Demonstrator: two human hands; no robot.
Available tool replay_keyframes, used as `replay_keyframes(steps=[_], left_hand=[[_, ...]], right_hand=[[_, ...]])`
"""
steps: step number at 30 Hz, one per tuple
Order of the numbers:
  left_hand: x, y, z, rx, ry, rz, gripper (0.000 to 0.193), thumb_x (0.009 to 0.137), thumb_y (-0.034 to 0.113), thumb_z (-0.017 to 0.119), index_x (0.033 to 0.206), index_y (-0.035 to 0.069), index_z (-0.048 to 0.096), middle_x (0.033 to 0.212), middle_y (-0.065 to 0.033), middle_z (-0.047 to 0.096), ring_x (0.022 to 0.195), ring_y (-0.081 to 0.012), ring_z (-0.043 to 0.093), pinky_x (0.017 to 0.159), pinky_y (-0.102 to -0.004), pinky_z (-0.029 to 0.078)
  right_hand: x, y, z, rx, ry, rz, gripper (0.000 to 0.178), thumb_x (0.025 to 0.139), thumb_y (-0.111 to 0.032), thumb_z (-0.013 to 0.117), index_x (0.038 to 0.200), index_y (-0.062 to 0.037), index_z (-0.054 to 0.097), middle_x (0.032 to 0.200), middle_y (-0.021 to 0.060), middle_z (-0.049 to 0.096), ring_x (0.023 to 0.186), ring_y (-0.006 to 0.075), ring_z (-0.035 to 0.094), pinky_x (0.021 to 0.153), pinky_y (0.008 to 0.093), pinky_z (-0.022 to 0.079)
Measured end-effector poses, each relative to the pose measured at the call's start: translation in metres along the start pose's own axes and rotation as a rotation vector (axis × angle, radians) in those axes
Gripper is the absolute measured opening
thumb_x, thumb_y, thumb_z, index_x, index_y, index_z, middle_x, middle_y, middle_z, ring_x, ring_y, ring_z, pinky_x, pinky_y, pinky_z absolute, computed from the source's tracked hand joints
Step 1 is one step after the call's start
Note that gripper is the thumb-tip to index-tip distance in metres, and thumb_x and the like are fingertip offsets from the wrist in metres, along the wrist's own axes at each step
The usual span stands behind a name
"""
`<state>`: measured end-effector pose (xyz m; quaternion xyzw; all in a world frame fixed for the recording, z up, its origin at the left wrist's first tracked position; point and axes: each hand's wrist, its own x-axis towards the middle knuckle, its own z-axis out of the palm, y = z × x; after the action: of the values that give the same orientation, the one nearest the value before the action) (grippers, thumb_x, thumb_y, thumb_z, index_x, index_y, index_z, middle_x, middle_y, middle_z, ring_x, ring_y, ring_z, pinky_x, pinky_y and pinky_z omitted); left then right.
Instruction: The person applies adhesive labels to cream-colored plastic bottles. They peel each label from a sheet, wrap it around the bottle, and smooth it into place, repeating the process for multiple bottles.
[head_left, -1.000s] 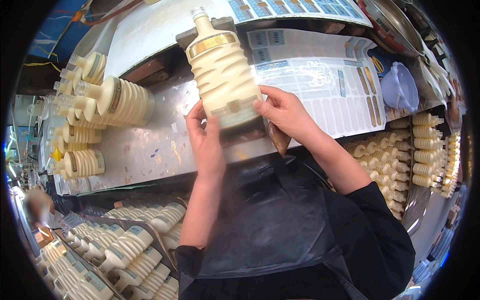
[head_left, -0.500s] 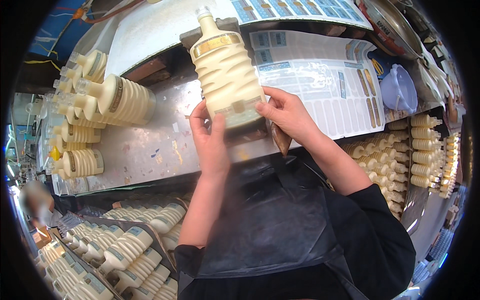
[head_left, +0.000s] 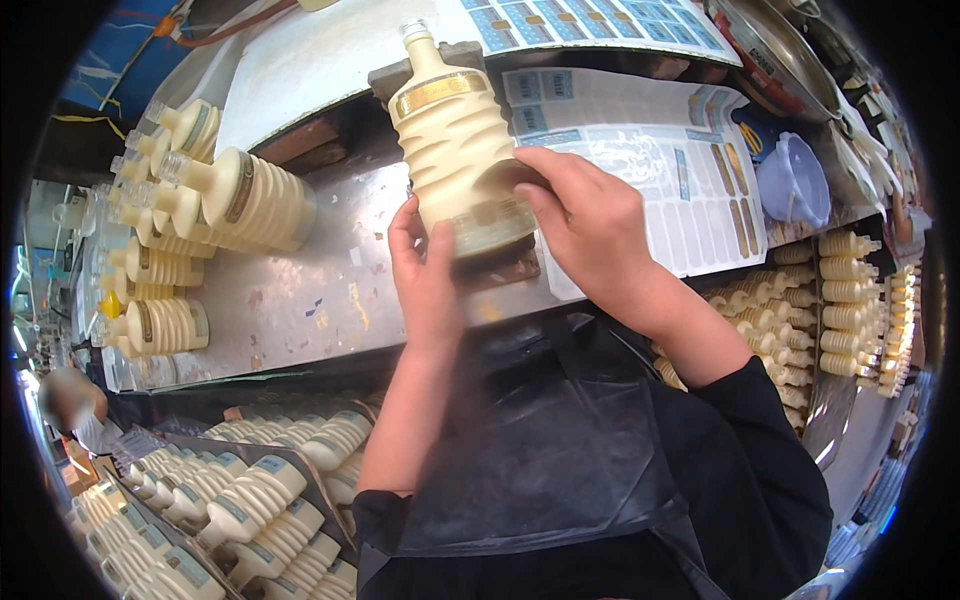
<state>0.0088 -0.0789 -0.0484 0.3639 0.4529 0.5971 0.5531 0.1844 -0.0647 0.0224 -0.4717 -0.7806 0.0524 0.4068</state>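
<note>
A cream-coloured ribbed bottle point(head_left: 450, 150) with a clear neck lies tilted back on a dark support point(head_left: 460, 58), its base toward me. It carries a gold label near the shoulder and a pale label band by the base. My left hand point(head_left: 428, 265) grips the bottle's lower left edge, thumb on the front and fingers around the side. Between the thumb and fingers of my right hand point(head_left: 590, 215) is a flat brown piece point(head_left: 508, 176), its edge against the lower front of the bottle, partly covering the lower label. The exact kind of this piece cannot be made out.
Several similar bottles point(head_left: 260, 200) lie at the left of the metal table point(head_left: 300, 310). Label sheets point(head_left: 640, 150) spread to the right, near a lavender bucket point(head_left: 795, 180). Racked bottles point(head_left: 245, 500) fill the lower left; more stand at right. A person point(head_left: 85, 410) is far left.
My right hand has risen from the bottle's lower corner and brought the brown piece up against its front. My left hand stays on the bottle, which has shifted slightly right.
</note>
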Motion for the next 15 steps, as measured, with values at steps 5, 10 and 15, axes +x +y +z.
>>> replay_keyframes(steps=[5,10,15], left_hand=[[0.004,-0.002,-0.004,-0.218,0.001,-0.074,0.043,0.108,0.025,0.05,0.144,0.003,0.043,0.14,-0.0139,0.051,0.126,-0.0209,0.052,0.107,-0.0365,0.043],[0.008,-0.001,0.0,0.043,0.059,0.019,0.049,0.109,0.032,0.043,0.144,-0.002,0.042,0.139,-0.0174,0.05,0.128,-0.0263,0.049,0.11,-0.0412,0.039],[0.006,-0.013,0.007,0.677,0.118,0.248,0.054,0.106,0.031,0.042,0.144,-0.007,0.04,0.14,-0.0221,0.045,0.132,-0.0322,0.04,0.115,-0.0449,0.03]], right_hand=[[-0.027,-0.023,0.007,-0.025,-0.046,-0.378,0.029,0.076,0.0,0.07,0.105,-0.0044,0.073,0.099,0.0109,0.074,0.08,0.0225,0.071,0.07,0.033,0.056],[-0.023,-0.014,0.016,0.49,0.079,0.39,0.027,0.094,-0.004,0.058,0.121,0.0,0.055,0.102,0.0149,0.065,0.09,0.0233,0.068,0.08,0.0309,0.054],[-0.038,-0.007,0.022,0.329,0.011,0.425,0.03,0.096,-0.003,0.054,0.126,0.0004,0.052,0.12,0.0132,0.06,0.112,0.0229,0.059,0.098,0.0363,0.047]])
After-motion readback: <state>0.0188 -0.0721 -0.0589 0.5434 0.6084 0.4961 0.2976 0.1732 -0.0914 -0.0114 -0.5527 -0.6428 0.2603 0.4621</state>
